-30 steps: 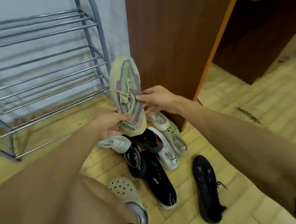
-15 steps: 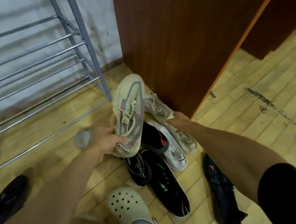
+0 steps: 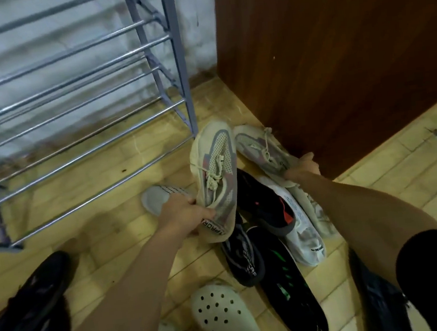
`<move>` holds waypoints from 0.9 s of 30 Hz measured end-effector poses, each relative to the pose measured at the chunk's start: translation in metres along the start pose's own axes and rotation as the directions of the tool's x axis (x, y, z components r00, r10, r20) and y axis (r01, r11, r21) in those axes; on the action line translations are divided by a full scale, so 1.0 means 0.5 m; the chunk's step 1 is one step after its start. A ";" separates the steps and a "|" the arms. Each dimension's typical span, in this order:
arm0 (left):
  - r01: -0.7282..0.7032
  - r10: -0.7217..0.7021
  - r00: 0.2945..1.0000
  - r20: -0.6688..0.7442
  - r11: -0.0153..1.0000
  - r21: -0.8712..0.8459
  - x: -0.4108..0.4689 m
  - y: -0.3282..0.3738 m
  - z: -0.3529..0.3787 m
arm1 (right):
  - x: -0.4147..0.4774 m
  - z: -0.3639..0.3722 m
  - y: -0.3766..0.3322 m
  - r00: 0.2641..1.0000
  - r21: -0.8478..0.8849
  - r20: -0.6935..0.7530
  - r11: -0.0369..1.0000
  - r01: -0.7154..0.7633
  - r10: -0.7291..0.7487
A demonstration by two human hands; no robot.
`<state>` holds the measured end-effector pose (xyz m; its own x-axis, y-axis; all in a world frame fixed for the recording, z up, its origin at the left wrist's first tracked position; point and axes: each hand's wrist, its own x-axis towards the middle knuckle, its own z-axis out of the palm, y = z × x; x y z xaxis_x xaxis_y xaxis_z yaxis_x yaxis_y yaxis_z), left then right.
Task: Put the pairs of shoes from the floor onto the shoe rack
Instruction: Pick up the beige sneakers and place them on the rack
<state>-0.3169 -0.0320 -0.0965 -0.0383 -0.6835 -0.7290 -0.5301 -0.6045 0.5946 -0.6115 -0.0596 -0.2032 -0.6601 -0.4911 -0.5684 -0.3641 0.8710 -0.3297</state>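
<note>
My left hand point(image 3: 183, 213) grips the heel of a beige and grey sneaker point(image 3: 216, 171), held toe-up above the pile of shoes. My right hand point(image 3: 302, 168) is closed on the heel end of the matching beige sneaker point(image 3: 260, 148), which lies beside the wooden cabinet. The grey metal shoe rack point(image 3: 71, 105) stands at the upper left with bare bars. Below the hands lie a white sneaker point(image 3: 299, 227), a black and red shoe point(image 3: 267, 208), a black and green shoe point(image 3: 289, 290) and a dark grey shoe point(image 3: 244, 259).
A brown wooden cabinet point(image 3: 334, 45) stands right of the rack. A grey shoe point(image 3: 159, 198) lies left of my left hand. A pale clog point(image 3: 222, 313) is on my foot at the bottom. Dark shoes lie at bottom left point(image 3: 27, 306) and bottom right point(image 3: 373, 292).
My right hand let go of the lifted sneaker, reached down to the right and closed on the matching sneaker by the cabinet. My left hand lowered its sneaker; the view tilted down.
</note>
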 end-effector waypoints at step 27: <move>0.128 -0.291 0.919 -0.265 0.857 -0.499 0.175 -0.024 -0.185 | -0.140 0.197 -0.314 0.852 0.571 0.441 0.821 -0.024 -0.282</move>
<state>-0.2355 -0.1225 -0.1358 0.3439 -0.5605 -0.7534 -0.0363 -0.8097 0.5858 -0.4433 -0.1630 -0.1859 -0.1702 -0.6686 -0.7239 0.0925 0.7205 -0.6873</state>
